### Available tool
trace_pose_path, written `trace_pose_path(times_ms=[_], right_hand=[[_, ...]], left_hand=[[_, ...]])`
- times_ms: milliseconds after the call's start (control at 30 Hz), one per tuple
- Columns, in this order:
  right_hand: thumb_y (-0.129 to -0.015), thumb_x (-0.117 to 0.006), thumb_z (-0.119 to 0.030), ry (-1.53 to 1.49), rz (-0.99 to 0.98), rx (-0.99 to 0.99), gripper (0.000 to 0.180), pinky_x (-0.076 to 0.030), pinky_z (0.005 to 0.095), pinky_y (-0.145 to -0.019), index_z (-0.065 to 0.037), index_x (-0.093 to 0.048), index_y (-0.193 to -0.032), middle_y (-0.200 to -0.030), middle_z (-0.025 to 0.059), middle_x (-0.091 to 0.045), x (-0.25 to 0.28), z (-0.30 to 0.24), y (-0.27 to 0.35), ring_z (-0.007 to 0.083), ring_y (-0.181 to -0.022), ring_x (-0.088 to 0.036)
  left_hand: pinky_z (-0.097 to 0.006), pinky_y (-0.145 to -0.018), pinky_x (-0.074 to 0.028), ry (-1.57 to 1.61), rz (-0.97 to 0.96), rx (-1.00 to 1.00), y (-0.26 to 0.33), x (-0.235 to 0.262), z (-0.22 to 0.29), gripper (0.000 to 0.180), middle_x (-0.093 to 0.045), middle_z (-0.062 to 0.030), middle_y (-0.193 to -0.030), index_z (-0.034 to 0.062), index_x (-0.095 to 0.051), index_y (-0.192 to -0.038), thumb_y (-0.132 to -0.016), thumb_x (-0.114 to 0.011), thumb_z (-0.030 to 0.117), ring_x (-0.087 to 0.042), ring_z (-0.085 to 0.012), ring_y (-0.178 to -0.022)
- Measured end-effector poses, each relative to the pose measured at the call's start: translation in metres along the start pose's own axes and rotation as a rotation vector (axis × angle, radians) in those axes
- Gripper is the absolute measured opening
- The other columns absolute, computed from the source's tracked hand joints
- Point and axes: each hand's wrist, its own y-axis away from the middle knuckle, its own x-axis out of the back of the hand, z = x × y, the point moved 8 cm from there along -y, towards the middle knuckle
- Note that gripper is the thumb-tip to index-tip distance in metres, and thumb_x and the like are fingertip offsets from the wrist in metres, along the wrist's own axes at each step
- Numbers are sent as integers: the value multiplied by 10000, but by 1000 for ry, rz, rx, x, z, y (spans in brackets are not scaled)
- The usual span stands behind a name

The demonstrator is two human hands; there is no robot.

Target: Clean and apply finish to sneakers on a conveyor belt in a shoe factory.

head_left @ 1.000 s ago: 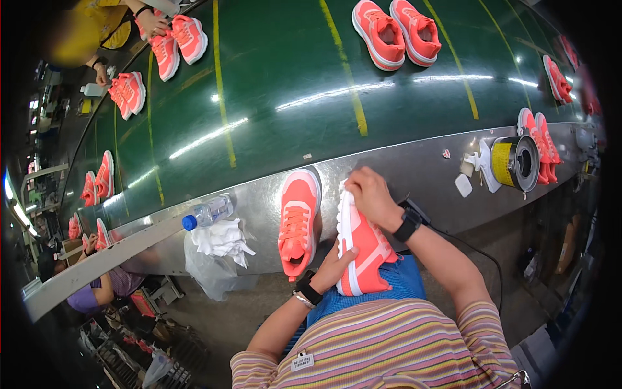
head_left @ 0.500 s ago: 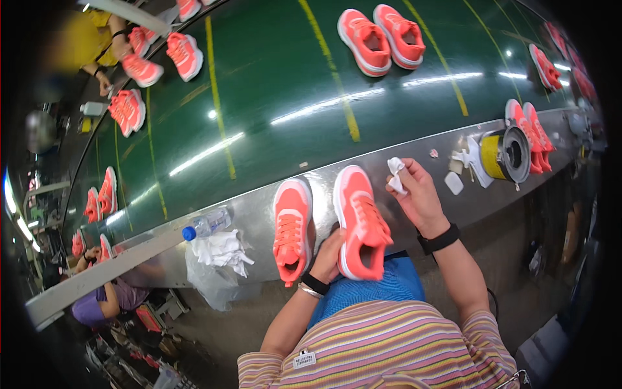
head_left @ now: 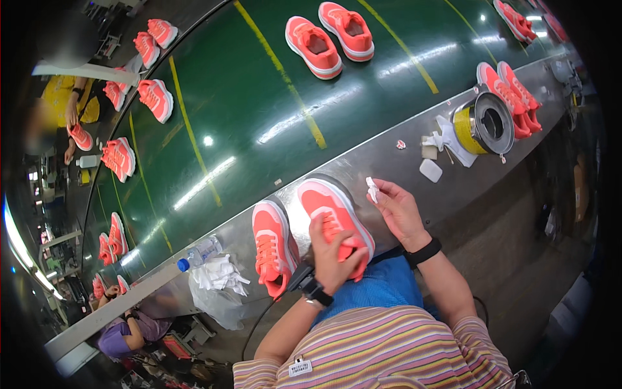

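Two coral sneakers with white soles lie before me on the metal ledge. My left hand (head_left: 332, 258) grips the right-hand sneaker (head_left: 319, 196) from above, fingers curled over its laces and collar, so the shoe's opening is mostly hidden. Close to that wrist lies the other sneaker (head_left: 270, 243), toe pointing away and untouched. My right hand (head_left: 400, 211) is raised to the right of the held shoe, pinching a small crumpled white cloth (head_left: 372, 189) between thumb and fingers. The cloth is apart from the shoe.
Left on the ledge are a blue-capped bottle (head_left: 206, 251) and white rags (head_left: 219, 273). A yellow-banded can (head_left: 471, 129), white pads (head_left: 430, 170) and another sneaker pair (head_left: 502, 91) are at right. Beyond, a green conveyor belt (head_left: 246, 123) carries more sneakers. People work at left.
My left hand has moved from the held sneaker's side to over its laces. That sneaker now sits turned more upright, toe tilted left. My right hand still pinches the cloth. The view has shifted.
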Motion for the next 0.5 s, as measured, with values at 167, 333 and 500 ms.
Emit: trace_pose_path(times_ms=[167,333,500], right_hand=[[-805,-603,23,560,5,155,164,-470,245,-775,23,-615,-969,-974,64,-596,1,-9,18,110,-875,-565],[-746,-606,23,928,-209,455,145,-462,276,-696,-32,-647,-874,-867,86,-566,-46,9,33,193,-782,-577],[-738,-585,45,994,-217,360,129,-449,272,-641,-28,-641,-828,-826,89,-528,-54,38,23,198,-739,-558]], left_hand=[[-411,-1010,-313,256,0,223,32,18,-46,313,-211,-216,-1406,102,-596,-888,-633,-776,128,-317,-371,-1263],[-419,-1039,-258,293,57,258,35,20,-51,324,-214,-207,-1408,83,-582,-999,-702,-713,90,-279,-349,-1292],[-401,-1049,-260,178,-35,173,34,19,-47,452,-207,-218,-1407,108,-590,-1170,-724,-662,79,-268,-352,-1297]])
